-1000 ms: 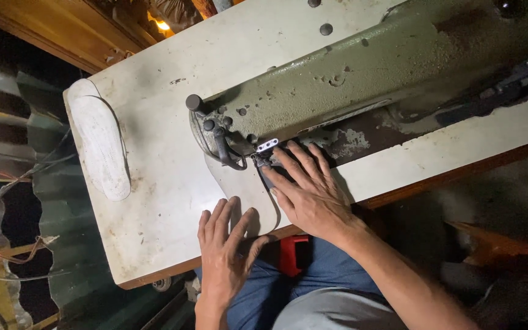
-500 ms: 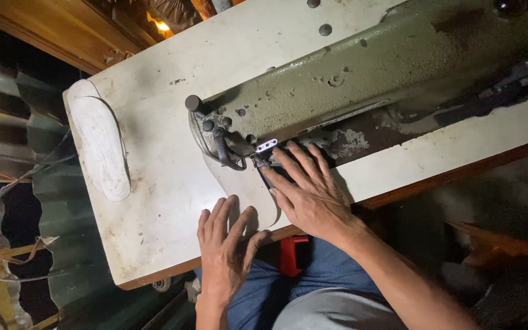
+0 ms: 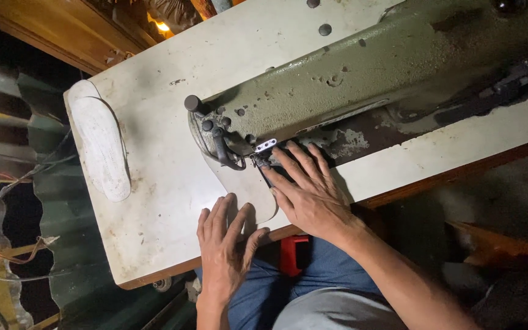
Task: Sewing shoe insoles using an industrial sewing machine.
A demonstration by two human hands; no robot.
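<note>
Dim surroundings of corrugated sheeting and loose wires frame a worn, off-white work table (image 3: 154, 201) that runs diagonally through the view, with an old olive-green sewing machine (image 3: 362, 79) lying across it from 9 to 3 o'clock. At the machine's needle end, a pale, rounded-edged piece of material (image 3: 249, 192) lies flat on the table, its upper edge tucked under the presser foot (image 3: 263, 151), seemingly so the stitch line can fall along it. Just at 6 o'clock of that piece, the left hand (image 3: 224, 244) rests palm down with fingers spread, gripping nothing, apparently pinning the near edge so it cannot swing. At 3 o'clock of the piece, the right hand (image 3: 307, 192) also lies flat and open, fingertips reaching up beside the foot, probably to steer the material. A second white, sole-shaped piece (image 3: 100, 146) lies well apart at 9 o'clock near the table's far-left edge, out of the working zone.
</note>
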